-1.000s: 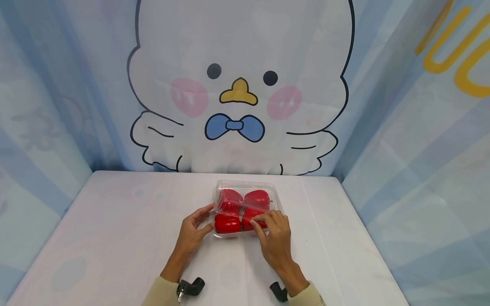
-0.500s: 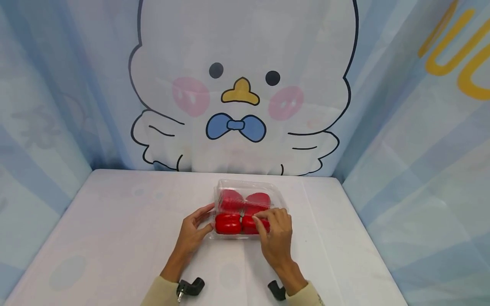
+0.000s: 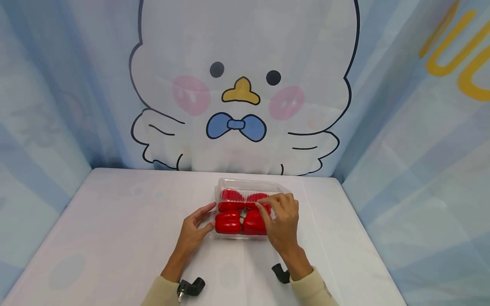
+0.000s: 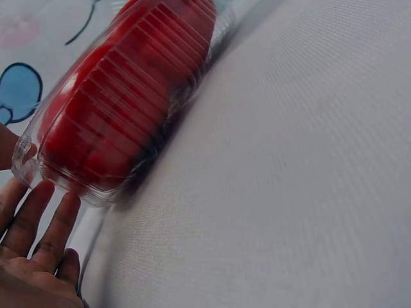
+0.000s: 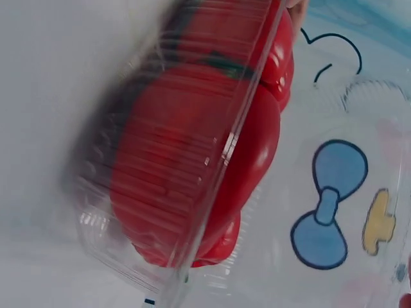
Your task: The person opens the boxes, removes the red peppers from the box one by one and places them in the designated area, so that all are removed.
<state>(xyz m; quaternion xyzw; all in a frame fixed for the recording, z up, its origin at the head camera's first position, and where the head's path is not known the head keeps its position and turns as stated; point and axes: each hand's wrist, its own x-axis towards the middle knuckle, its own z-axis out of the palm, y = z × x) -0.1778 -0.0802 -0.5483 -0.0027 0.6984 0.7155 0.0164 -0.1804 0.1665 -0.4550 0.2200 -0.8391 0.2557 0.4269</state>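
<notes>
A clear plastic clamshell container (image 3: 239, 237) with several red bell peppers (image 3: 228, 223) inside sits on the table. Its see-through lid (image 3: 249, 184) is tilted up over the back row of peppers. My left hand (image 3: 194, 228) holds the container's left rim, thumb at the front corner; in the left wrist view the fingers (image 4: 59, 228) reach up to that same corner. My right hand (image 3: 284, 219) pinches the lid's front edge between thumb and index finger, above the right side. In the right wrist view a green stem (image 5: 225, 66) shows through the ribbed wall.
A white cloth covers the table (image 3: 126, 238). Behind it hangs a backdrop (image 3: 237, 46) printed with a cartoon bird wearing a blue bow tie, and blue-white curtains (image 3: 428, 170) close off both sides.
My right hand has moved up and back, lifting the lid's front edge, so the front peppers now show uncovered. The left hand has stayed at the container's left side.
</notes>
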